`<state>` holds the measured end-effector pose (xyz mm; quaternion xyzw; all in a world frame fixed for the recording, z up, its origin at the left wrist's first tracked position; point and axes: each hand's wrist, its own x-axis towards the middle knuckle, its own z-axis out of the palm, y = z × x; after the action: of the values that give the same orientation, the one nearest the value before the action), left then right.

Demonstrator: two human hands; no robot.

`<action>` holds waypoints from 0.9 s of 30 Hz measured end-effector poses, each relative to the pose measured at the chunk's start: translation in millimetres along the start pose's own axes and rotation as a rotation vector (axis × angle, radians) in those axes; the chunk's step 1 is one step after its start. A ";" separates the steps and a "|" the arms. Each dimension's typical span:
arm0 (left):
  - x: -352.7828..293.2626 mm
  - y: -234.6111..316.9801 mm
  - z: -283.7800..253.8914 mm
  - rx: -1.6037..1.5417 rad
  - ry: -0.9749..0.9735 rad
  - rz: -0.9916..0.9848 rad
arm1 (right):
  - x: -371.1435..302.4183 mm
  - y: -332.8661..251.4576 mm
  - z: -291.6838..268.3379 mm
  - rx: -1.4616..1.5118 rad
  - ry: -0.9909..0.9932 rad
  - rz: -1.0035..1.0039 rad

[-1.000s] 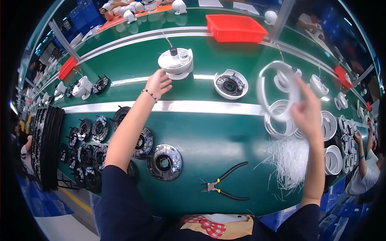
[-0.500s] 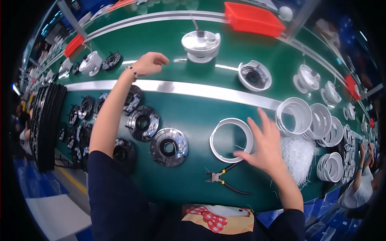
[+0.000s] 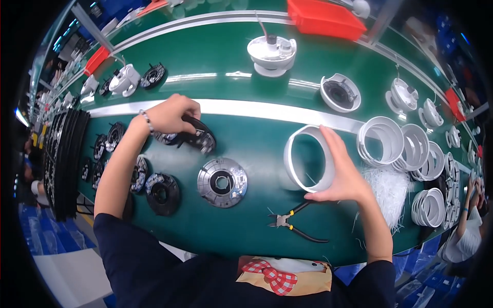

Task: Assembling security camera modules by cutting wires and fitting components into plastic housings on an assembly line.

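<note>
- While the left hand (image 3: 174, 114) pinches a black disc (image 3: 201, 137),
- the right hand (image 3: 345, 177), fingers wide, grips a white ring (image 3: 328, 168);
- both are apart over the counter (image 3: 246, 228); one bowl (image 3: 343, 107) already holds another disc (image 3: 337, 92).

A factory assembly line: green benches (image 3: 262, 138) carry many white rings (image 3: 394, 139) and circuit-board discs (image 3: 237, 180).

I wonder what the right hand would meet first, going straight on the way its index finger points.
Beyond the white ring it holds, the right hand would probably meet the white bowl-shaped housing with an upright wire first, passing above the flat metal strip; depth is unclear.
</note>
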<state>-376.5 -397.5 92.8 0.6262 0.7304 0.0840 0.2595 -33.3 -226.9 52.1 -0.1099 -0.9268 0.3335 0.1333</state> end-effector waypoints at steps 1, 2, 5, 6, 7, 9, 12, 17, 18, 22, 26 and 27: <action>4.6 4.0 -2.8 -0.092 0.131 0.097 | -1.9 1.3 -1.4 0.012 0.084 -0.014; 11.2 15.7 -11.2 -0.072 0.153 0.000 | -0.7 1.2 -1.0 -0.009 0.179 -0.037; 41.8 49.1 -11.9 -0.313 0.088 0.086 | 12.9 -6.7 5.9 -0.085 0.379 -0.111; 51.9 58.8 -6.9 -0.325 0.035 0.200 | 20.0 -12.8 9.6 -0.005 0.393 -0.097; 65.5 71.8 -0.5 -0.433 -0.084 0.224 | 23.8 -15.9 10.4 -0.079 0.405 -0.091; 87.5 95.5 13.2 -0.472 -0.128 0.365 | 25.7 -22.0 12.0 -0.013 0.410 -0.100; 104.4 106.0 37.0 -1.015 -0.138 0.155 | 21.5 -26.9 25.8 0.061 0.479 -0.064; 85.4 126.0 80.9 -2.026 -0.018 -0.086 | 25.4 -12.2 44.6 0.161 0.594 0.040; 76.8 131.1 86.3 -2.095 -0.009 0.030 | 29.2 -8.8 47.5 0.236 0.623 0.038; 61.8 146.9 102.3 -2.043 0.252 0.205 | 32.0 -22.4 41.4 0.281 0.590 0.019; 58.0 145.0 106.1 -2.110 0.206 0.249 | 27.2 -26.9 33.9 0.237 0.510 0.064; 61.0 142.4 107.2 -2.107 0.204 0.242 | 27.0 -24.9 31.8 0.247 0.498 0.058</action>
<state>-205.5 -332.0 48.5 0.1442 0.2405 0.7511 0.5977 -71.7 -256.5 49.3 -0.1980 -0.8142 0.4105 0.3596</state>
